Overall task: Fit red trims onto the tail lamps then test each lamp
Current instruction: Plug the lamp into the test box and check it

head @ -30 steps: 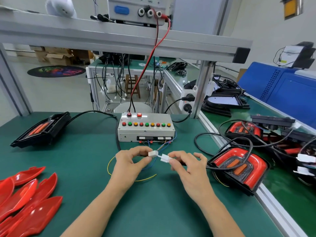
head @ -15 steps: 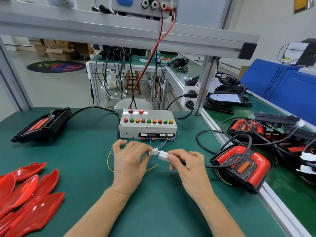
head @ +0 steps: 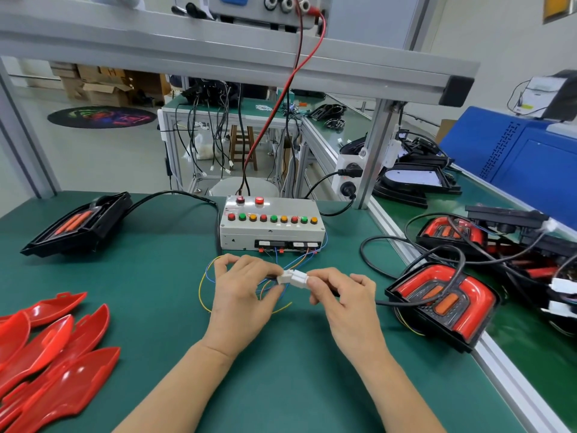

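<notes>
Two white connectors (head: 293,277) meeting end to end at the centre of the green bench (head: 156,276), just in front of the test box (head: 271,226) at 12 o'clock. Left hand (head: 242,295) pinching the left connector half between thumb and forefinger, remaining fingers curled loosely above the thin coloured wires (head: 206,285) running back to the box. Right hand (head: 342,300) pinching the right connector half at thumb and fingertips, other fingers bent, a black cable (head: 402,303) leaving it toward 3 o'clock. Halves touching and in line; whether fully seated, cannot tell.

That cable running to a tail lamp (head: 443,304) at 3 o'clock, lying face up at the bench edge, red U-shaped trim in place around two orange strips. More tail lamps (head: 452,234) and tangled black leads at 2 o'clock on the neighbouring bench. Second lamp housing (head: 78,225) at 10 o'clock, tilted, black, orange bars showing, its own black cable looping to the left side of the test box.

Loose red trims (head: 46,364) heaped at 8 o'clock, overlapping, glossy. Row of red, green and orange buttons along the top of the test box, red and black leads (head: 281,98) rising from it to a unit on the aluminium shelf (head: 218,54) at 12 o'clock
</notes>
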